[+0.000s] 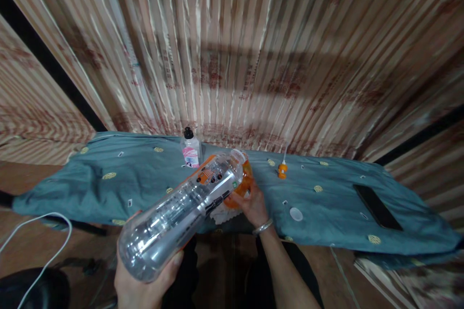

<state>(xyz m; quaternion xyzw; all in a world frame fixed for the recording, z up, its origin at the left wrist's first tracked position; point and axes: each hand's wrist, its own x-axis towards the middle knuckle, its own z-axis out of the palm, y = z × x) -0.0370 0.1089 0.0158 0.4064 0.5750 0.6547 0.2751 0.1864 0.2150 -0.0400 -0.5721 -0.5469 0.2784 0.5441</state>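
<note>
My left hand (145, 285) is wrapped round the base of a large clear plastic bottle (163, 224), which has an orange and white label. The bottle is tilted, its neck pointing away and to the right. Behind that neck, my right hand (253, 205) grips an orange bottle (247, 181), partly hidden. Whether the two bottle mouths touch, I cannot tell. A crumpled white tissue or cloth (222, 216) lies under the orange bottle. An orange pump head (282, 171) with a thin tube stands to the right. Nearer me is a round white lid (296, 214).
A patterned green cloth (145, 169) covers the table. On it are a clear bottle with a pink label and black cap (191, 150) at the back and a black phone (377, 206) at the right. Striped curtains (232, 58) hang behind. A white cable (54, 251) loops at lower left.
</note>
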